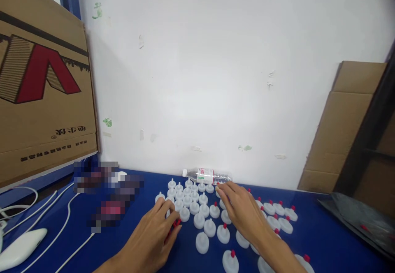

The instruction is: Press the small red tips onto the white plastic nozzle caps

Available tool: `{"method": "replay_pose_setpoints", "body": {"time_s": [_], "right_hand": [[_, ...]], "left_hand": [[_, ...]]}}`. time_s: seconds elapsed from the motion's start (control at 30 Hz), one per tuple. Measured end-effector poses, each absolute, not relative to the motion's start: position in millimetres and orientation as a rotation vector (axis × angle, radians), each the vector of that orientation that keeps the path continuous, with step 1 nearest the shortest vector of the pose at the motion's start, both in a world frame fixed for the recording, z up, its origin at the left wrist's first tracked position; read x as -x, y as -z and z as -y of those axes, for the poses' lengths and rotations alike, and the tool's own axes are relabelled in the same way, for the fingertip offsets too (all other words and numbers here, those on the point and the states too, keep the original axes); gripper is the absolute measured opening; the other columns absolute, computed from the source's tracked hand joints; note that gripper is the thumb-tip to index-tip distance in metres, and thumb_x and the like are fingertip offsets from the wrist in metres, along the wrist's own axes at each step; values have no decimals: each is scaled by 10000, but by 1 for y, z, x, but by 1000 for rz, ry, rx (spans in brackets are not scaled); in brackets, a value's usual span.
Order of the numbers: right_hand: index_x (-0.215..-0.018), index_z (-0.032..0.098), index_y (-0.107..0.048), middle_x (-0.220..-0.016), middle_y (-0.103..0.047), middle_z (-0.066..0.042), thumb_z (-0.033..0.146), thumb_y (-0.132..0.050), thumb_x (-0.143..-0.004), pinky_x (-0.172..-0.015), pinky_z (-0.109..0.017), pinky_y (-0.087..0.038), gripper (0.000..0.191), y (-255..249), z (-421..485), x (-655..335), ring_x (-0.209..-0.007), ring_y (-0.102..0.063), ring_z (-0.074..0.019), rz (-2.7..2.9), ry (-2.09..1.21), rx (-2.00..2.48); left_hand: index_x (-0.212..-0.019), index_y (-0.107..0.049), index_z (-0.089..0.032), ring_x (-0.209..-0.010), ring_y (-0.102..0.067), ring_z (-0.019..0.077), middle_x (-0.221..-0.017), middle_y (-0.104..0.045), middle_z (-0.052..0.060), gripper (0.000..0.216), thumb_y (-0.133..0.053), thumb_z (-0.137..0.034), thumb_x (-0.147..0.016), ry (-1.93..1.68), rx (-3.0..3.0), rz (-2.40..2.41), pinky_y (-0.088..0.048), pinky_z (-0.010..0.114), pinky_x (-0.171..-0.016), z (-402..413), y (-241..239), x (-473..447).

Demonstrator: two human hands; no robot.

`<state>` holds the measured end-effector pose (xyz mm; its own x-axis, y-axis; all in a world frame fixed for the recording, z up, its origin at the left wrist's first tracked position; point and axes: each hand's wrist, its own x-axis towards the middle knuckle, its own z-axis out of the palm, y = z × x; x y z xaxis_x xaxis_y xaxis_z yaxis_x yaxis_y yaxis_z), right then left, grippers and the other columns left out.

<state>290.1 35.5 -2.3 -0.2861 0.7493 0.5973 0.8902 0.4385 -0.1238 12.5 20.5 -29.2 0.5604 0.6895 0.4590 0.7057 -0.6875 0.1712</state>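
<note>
On the blue counter (308, 232) in front of me sit many small white plastic caps (199, 220), some with red tips. My left hand (151, 238) curls, fingertips pinching small red pieces (176, 223) just beside the caps. My right hand (243, 215) lies spread over the caps, fingers near a clear plastic water bottle (206, 176) lying on its side by the white wall (216, 79); its contents I cannot tell. A brown cardboard box (43, 92) with red print stands at left.

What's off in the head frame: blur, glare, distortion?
Head view: a pixelated patch masks things left of the white caps; glare washes out the wall; wide-angle distortion leans the cardboard box; left hand and right hand look slightly soft.
</note>
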Motion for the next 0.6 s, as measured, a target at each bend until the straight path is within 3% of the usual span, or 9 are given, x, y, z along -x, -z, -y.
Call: {"method": "replay_pose_setpoints", "body": {"time_s": [0.1, 0.2, 0.43, 0.6], "right_hand": [[-1286, 224, -673, -1302, -700, -94, 342, -283, -1110, -1070, -487, -464, 443, 7, -36, -291, -1247, -621, -269, 2199, 193, 1373], [-1364, 246, -643, -1420, -640, -62, 413, -245, -1112, -1185, -551, -324, 500, 11, -35, -292, -1396, -502, -284, 2257, 54, 1453], [-1360, 298, -640, -1366, -677, -30, 478, -201, -1107, -1212, -582, -213, 537, 11, -32, -292, -1396, -492, -287, 2284, -159, 1512], [-1236, 266, -669, -1221, -727, -50, 400, -244, -1118, -1180, -590, -239, 461, 6, -30, -291, -1284, -571, -272, 2284, -63, 1443]], "left_hand": [[-1023, -608, -225, -1009, -544, 284, -1090, -573, 73, 162, -469, -149, -990, 747, 2728, 1255, -521, 429, -821, -20, 33, -13], [-1037, -612, -225, -1025, -551, 282, -1113, -571, 75, 163, -495, -133, -969, 705, 2728, 1290, -533, 430, -836, -19, 37, -14], [-1025, -655, -219, -1023, -562, 268, -1097, -593, 74, 216, -496, -92, -956, 587, 2699, 1323, -529, 395, -838, -24, 43, -14], [-1059, -640, -230, -1005, -558, 245, -1104, -584, 63, 238, -513, -75, -931, 655, 2718, 1283, -517, 345, -816, -25, 48, -13]]}}
